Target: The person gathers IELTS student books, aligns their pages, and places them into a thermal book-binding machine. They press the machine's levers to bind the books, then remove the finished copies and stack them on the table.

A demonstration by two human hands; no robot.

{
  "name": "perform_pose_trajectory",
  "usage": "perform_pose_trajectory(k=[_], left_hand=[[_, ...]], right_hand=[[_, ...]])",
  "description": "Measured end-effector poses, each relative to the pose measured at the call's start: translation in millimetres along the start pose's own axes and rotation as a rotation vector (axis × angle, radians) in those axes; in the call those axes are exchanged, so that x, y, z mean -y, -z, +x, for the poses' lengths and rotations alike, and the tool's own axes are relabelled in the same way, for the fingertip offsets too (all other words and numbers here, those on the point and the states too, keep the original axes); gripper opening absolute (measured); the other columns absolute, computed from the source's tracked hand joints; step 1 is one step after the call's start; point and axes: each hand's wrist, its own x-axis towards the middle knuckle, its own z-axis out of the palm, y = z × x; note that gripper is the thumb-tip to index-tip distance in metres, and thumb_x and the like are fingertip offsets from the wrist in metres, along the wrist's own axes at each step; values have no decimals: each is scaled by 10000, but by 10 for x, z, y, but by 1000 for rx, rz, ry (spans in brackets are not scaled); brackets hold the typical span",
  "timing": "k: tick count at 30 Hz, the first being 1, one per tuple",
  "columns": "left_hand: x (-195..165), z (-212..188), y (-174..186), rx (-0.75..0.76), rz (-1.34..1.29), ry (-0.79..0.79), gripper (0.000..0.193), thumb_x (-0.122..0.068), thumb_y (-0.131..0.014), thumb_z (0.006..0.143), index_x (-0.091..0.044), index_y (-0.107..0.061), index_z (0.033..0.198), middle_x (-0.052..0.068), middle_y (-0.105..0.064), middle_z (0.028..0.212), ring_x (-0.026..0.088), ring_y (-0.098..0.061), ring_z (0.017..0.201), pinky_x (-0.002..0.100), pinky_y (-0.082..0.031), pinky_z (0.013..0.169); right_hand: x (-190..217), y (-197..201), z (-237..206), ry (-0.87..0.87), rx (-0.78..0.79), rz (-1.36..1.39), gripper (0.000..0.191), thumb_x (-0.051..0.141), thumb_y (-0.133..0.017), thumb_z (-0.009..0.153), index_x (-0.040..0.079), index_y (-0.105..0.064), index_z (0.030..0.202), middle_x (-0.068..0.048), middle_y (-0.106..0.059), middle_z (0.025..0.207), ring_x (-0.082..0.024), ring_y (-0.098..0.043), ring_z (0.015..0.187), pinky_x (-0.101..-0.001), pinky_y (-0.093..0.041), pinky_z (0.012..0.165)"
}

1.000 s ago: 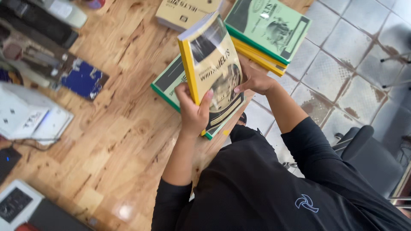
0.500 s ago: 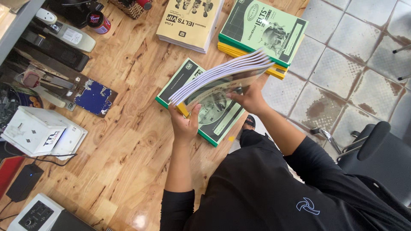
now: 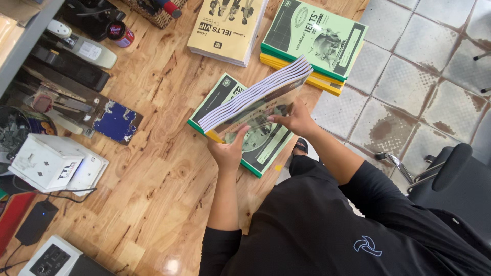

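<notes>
Both hands hold a thick paperback book [image 3: 258, 97] with a yellow spine, tipped flat so its white page edges face up. My left hand [image 3: 228, 151] grips its near corner from below. On the book's right side, my right hand [image 3: 295, 118] presses against the cover. Directly beneath it lies a green-covered book [image 3: 220, 97] on the wooden table [image 3: 153, 194].
A pale yellow book [image 3: 227, 28] and a stack of green and yellow books [image 3: 314, 43] lie further back. Staplers [image 3: 76, 48], a blue pad [image 3: 115, 121], a white box [image 3: 48, 162] and cables sit left. A black chair [image 3: 450, 179] stands on the tiled floor at right.
The book went from upright, cover facing me, to tipped flat with its page edges showing. Both hands kept hold of it.
</notes>
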Motion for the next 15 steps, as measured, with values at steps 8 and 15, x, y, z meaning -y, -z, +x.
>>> perform_pose_trajectory(k=[8,15], left_hand=[[44,41,-17,-45,3,-13,504,14,-894,810,24,-604,1223,115,-728,1138,184,-714,1013,328,-597,915],[50,76,-11,-41,-17,59,450,-28,-887,819,7,-541,1104,112,-741,1035,164,-747,952,290,-591,848]], right_hand=[[747,359,217,240,-38,211,1037,334,-864,843,86,-264,1651,-66,-398,1665,-216,-375,1586,-426,-275,1361],[2477,-75,516,794,331,-1009,1135,466,-969,636,-6,-367,1475,-249,-512,1442,-433,-504,1368,-494,-406,1166]])
